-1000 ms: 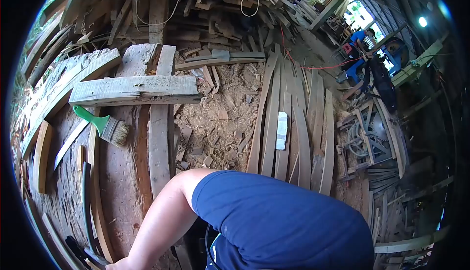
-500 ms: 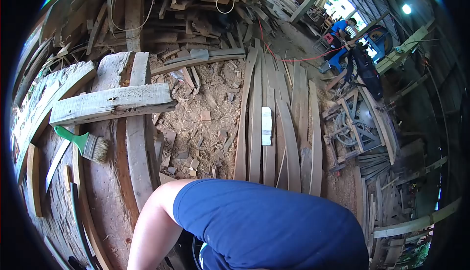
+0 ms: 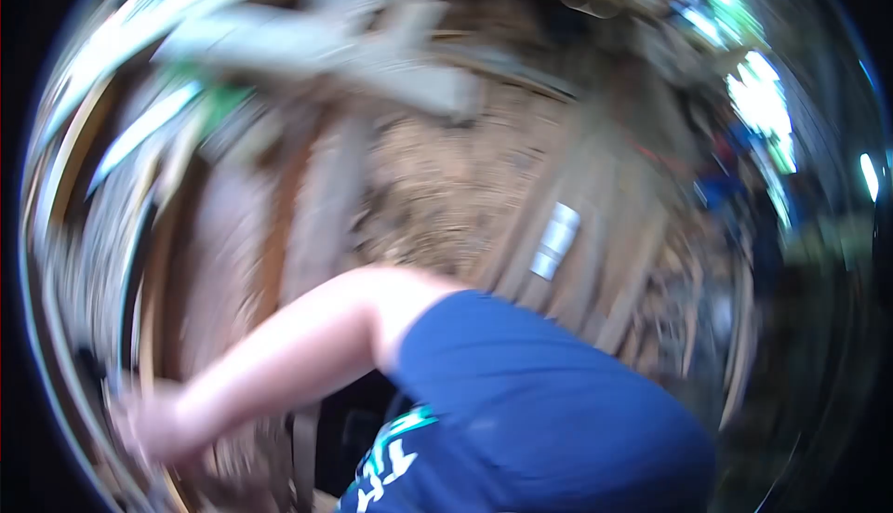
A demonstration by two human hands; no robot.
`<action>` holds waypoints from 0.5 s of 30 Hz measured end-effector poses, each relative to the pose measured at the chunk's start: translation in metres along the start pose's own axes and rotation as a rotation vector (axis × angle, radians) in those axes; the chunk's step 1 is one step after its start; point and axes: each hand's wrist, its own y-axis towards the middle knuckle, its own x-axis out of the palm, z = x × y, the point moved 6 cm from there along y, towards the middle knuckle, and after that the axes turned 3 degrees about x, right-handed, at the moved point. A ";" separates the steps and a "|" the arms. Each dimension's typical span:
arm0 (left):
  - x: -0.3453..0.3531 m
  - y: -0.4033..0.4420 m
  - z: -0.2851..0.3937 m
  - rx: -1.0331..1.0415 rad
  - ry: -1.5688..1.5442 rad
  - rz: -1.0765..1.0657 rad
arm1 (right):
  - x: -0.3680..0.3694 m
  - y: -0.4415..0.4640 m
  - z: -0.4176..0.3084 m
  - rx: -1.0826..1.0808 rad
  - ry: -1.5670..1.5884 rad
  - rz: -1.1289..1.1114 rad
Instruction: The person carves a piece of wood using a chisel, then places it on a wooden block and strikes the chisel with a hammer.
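My right hand point(image 3: 158, 425) is at the lower left, at the end of a bare arm that comes out of a dark blue sleeve. Motion smears its fingers, so their closure and anything in them are unclear. It is over or beside long narrow wood strips point(image 3: 153, 299) on the worn wooden surface. A dark blurred object point(image 3: 90, 364) lies just beyond the fingers; its kind cannot be made out. Farther up, a green-handled brush point(image 3: 223, 104) shows as a blur near a thick pale timber point(image 3: 270, 43). My left hand is not visible.
Sawdust and scraps point(image 3: 446, 178) cover the ground ahead. Long boards point(image 3: 605, 243) lie to the right, with a whitish strip point(image 3: 555, 240) on them. A blurred person in blue point(image 3: 721, 183) is at the far right.
My right forearm and hand have come into view, reaching to the lower left. The view has tilted and blurred; the timber and brush appear higher. Print on the shirt front now shows.
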 end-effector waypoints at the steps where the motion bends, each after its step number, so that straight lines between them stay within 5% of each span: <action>1: -0.009 -0.008 0.012 -0.040 -0.094 0.012 | 0.000 -0.008 0.010 0.194 0.068 0.181; 4: -0.021 -0.020 0.020 -0.124 -0.180 0.104 | -0.039 -0.032 0.032 0.229 0.280 0.120; 5: -0.022 -0.022 0.015 0.024 -0.115 0.278 | -0.039 -0.031 0.031 0.200 0.280 0.091; 6: -0.013 -0.024 0.013 0.190 0.345 0.317 | -0.043 -0.031 0.035 0.188 0.301 0.113; 8: -0.029 -0.025 0.013 0.235 0.465 0.409 | -0.046 -0.027 0.038 0.171 0.291 0.138; 15: -0.007 -0.022 0.023 0.300 0.825 0.222 | -0.049 -0.023 0.065 0.216 0.492 0.079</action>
